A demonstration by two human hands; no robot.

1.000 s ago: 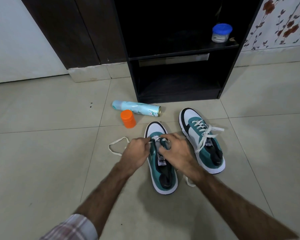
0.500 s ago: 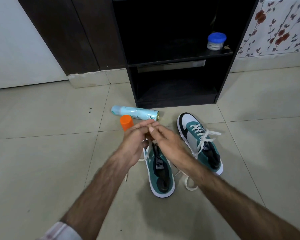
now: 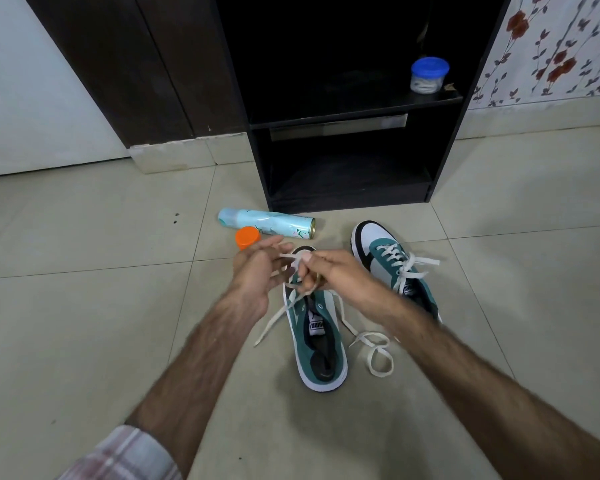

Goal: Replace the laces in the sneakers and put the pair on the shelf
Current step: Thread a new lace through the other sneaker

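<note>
Two teal, white and black sneakers lie on the tiled floor. The left sneaker [image 3: 317,337] points away from me, and its white lace [image 3: 373,348] trails loose on both sides. Above its toe, my left hand [image 3: 257,271] and my right hand [image 3: 340,275] meet, each pinching the lace between fingertips. The toe is mostly hidden behind my hands. The right sneaker [image 3: 388,258] is laced and tied, and sits just right of my right hand. The black shelf unit [image 3: 354,112] stands straight ahead.
A pale blue spray can [image 3: 267,221] lies on its side on the floor in front of the shelf unit, with its orange cap [image 3: 247,237] beside it. A small jar with a blue lid [image 3: 428,75] sits on the middle shelf at the right.
My hands rose from the left sneaker's eyelets, pulling the lace up. Its loose left end slid in from the floor towards the shoe, and a loop now lies at the right.
</note>
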